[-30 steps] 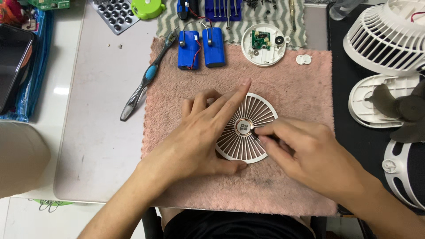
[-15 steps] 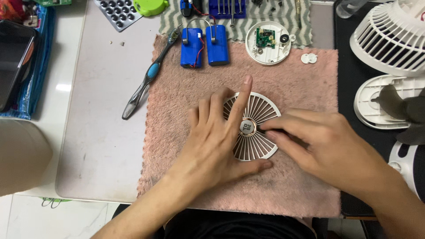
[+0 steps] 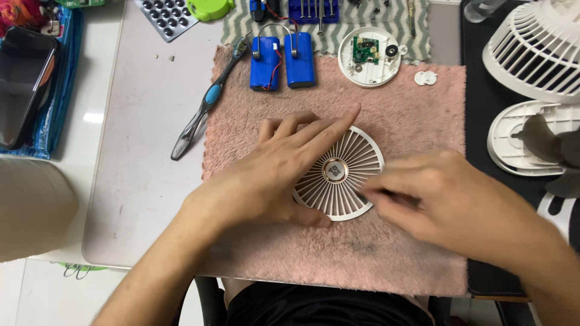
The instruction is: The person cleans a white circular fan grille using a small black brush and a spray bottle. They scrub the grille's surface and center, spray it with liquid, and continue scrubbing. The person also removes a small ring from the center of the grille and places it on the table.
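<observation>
A round white plastic fan grille point(image 3: 344, 175) with radial slats is lying on fluffy pink cloth point(image 3: 399, 121). The left hand point(image 3: 272, 175) is pressing flat and spread at nine o'clock; the right hand point(image 3: 447, 205), blurred, is pinching its three o'clock rim.

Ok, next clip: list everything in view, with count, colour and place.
fan grille: 1, white round, centre of the towel
towel: 1, pink, spread on the table
battery cells: 2, blue, wired, top edge of the towel
round base with circuit board: 1, white, right of the cells
small discs: 2, white, towel's top right
pliers: 1, grey with blue grip, left edge of the towel
fan housings: at least 2, white, far right on a black mat
phone: 1, dark, far left
left hand: flat on the grille's left part
right hand: blurred, fingertips at the grille's right rim
</observation>
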